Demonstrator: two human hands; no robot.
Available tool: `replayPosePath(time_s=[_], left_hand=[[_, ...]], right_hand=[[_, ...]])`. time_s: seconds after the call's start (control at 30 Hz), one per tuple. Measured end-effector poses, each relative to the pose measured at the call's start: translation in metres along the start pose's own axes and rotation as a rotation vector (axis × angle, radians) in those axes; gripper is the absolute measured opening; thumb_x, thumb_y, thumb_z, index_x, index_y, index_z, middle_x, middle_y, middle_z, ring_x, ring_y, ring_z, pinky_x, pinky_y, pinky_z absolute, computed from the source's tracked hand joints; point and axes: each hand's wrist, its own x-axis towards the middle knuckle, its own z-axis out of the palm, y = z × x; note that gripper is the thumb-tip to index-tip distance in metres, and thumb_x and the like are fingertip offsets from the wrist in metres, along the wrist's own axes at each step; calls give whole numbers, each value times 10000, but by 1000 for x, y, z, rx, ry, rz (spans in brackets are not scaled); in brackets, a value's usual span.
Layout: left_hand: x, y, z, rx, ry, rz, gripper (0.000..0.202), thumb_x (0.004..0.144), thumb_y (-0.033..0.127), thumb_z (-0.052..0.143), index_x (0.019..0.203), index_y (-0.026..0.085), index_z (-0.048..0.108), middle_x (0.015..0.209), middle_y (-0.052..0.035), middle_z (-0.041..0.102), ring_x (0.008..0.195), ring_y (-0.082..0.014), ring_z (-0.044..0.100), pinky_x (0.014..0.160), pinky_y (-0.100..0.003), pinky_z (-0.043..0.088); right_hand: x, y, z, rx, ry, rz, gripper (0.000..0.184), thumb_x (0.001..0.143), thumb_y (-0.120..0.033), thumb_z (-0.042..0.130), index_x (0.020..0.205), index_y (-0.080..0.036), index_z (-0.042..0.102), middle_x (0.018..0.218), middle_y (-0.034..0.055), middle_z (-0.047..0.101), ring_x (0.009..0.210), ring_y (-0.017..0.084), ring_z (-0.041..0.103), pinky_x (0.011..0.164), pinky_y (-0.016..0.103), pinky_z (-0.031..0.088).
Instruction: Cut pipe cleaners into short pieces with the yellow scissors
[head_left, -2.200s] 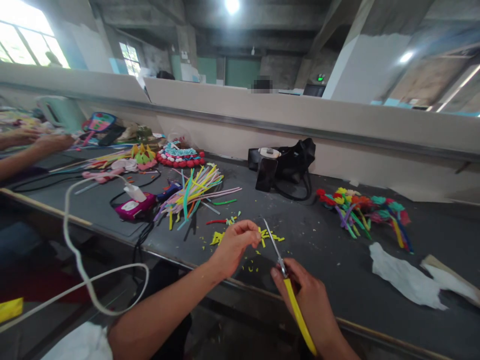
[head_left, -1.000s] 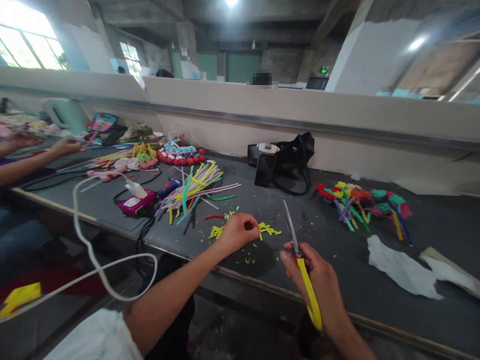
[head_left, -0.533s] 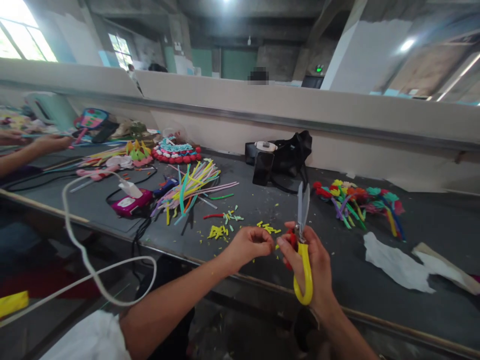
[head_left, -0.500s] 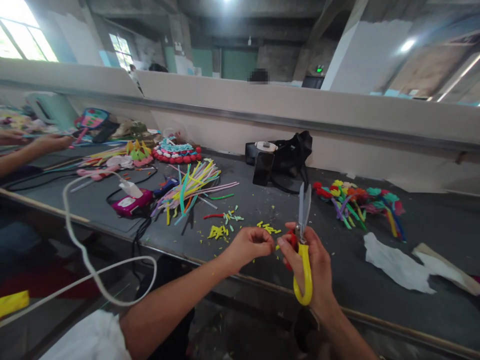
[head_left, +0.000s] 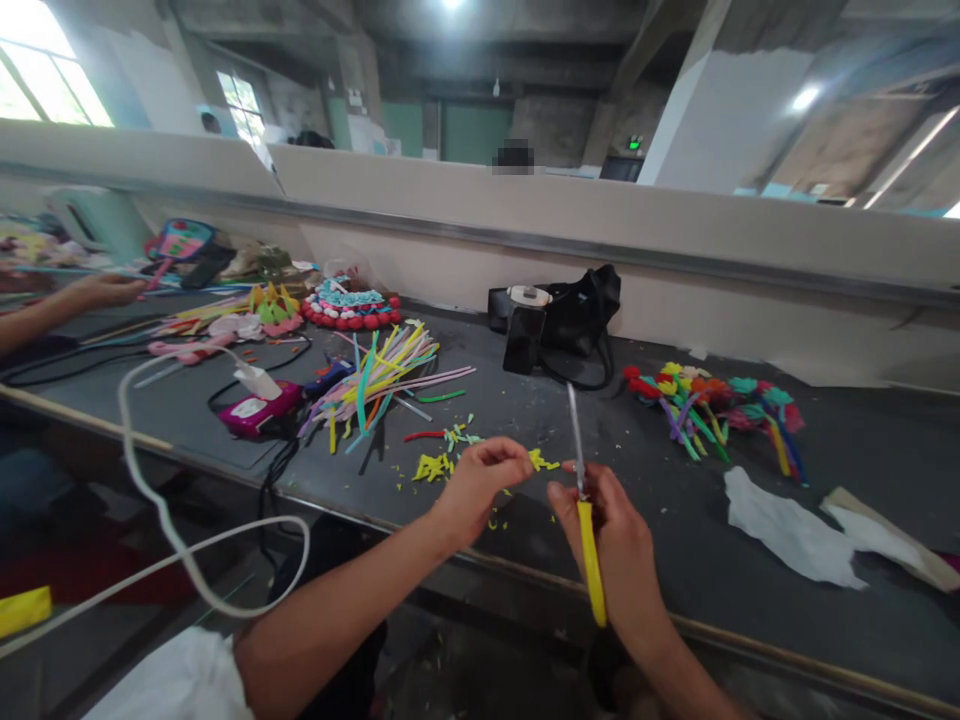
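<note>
My right hand point(head_left: 621, 540) grips a pair of scissors point(head_left: 591, 565) with a yellow handle, blades pointing up and away from me. The blades look closed together, seen almost edge-on. To its left, my left hand point(head_left: 480, 492) is closed in a pinch above the table's front part. Whatever its fingertips hold, if anything, is too small to make out. Short yellow cut pieces point(head_left: 433, 467) lie just beyond my left hand, with pale green bits point(head_left: 459, 436) and a red strip point(head_left: 424, 436) close by. A gap separates the two hands.
A bundle of fuzzy coloured stems point(head_left: 397, 372) lies left of centre, beside a purple box with a plug point(head_left: 262, 408) and a white cable point(head_left: 161, 490). A black bag point(head_left: 577, 315) stands at the back. Colourful flowers point(head_left: 705, 395) and white paper point(head_left: 787, 530) lie right. Another person's hand point(head_left: 105, 290) is far left.
The scissors have turned edge-on and tipped slightly left in my right hand. My left hand has shifted a little up and left, away from the right hand.
</note>
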Motion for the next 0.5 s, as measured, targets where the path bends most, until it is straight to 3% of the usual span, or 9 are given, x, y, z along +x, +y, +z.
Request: replayPosePath(time_s=[0.17,0.5], left_hand=[[5,7,-4,-310,75,54,79,666,188,701,682,166,627,635,26,562,654,-100,515,717,-245,410],[-4,1,4,-460,31,6,87,701,167,717,701,161,630,670,27,576,667,-88,534,685,-224,420]], right_hand=[[-17,4,6,-194,-88,-30,305,879,-487,527,1029,-223,555,798,9,664,643,158,634,599,251,462],[-25,6,10,-257,-143,-36,286,895,-466,507,1048,-236,581,798,4,686,658,165,651,605,249,467]])
